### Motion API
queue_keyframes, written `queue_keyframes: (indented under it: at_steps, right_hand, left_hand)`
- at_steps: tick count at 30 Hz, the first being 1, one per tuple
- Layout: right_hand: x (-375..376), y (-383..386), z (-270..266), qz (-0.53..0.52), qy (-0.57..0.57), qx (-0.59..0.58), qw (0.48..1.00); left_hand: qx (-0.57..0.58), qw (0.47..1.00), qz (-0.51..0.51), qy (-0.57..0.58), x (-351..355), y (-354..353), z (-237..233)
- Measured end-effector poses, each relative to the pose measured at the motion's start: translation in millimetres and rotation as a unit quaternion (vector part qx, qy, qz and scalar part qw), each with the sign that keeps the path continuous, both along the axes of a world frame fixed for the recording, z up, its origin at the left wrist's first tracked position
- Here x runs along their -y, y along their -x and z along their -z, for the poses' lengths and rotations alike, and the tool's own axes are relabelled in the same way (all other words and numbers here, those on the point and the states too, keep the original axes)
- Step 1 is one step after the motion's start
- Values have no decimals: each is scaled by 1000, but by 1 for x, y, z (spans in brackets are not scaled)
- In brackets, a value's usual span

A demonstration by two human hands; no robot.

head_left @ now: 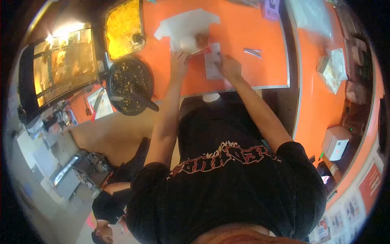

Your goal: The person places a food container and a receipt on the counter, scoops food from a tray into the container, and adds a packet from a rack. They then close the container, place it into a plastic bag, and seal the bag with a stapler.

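Note:
A white paper sheet point(189, 22) lies spread on the orange table, its far edge uneven. On its near part sit a pale white mound point(187, 44) and a brown piece point(202, 40), which look like food but are blurred. My left hand point(178, 62) is at the near left corner of the paper, fingers closed at its edge. My right hand point(230, 67) has its fingers curled at the right edge of a flat white paper piece with red print point(212, 67). This piece lies just right of the mound, near the table's front edge.
A black round pan with crumbs point(128, 87) and a yellow-filled tray point(124, 30) stand left, beside a lit glass case point(65, 61). A small metal object point(253, 53) lies right. Plastic bags point(310, 18) are on the right counter point(310, 105). Another person point(107, 209) is lower left.

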State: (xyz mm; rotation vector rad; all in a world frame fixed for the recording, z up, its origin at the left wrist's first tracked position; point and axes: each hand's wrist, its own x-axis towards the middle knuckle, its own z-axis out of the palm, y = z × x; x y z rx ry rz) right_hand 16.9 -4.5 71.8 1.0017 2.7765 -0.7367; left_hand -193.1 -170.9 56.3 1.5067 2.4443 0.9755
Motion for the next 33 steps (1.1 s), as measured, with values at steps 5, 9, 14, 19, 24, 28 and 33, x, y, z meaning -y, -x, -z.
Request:
queue_keyframes:
  at_steps: [5, 9, 14, 19, 24, 28, 33]
  right_hand:
    - [-24, 12, 24, 16, 31, 13, 999]
    - [-34, -12, 27, 67, 70, -82, 992]
    - [-49, -10, 1, 100, 145, -168, 970]
    - [-51, 8, -17, -27, 41, -209, 977]
    - [-51, 36, 8, -20, 97, -239, 966]
    - [-47, 35, -3, 25, 164, -199, 966]
    - [-36, 47, -23, 79, 194, -200, 957]
  left_hand:
    - [27, 999, 42, 2, -31, 6, 34]
    - [-63, 996, 8, -56, -40, -11, -21]
    - [20, 953, -226, -199, 5, 17, -36]
    - [-134, 942, -308, -9, 75, 167, -32]
    - [-181, 928, -246, 214, 87, 254, -35]
    - [-166, 921, -166, 311, 96, 288, -19]
    - [-135, 919, -205, 308, 90, 294, -23]
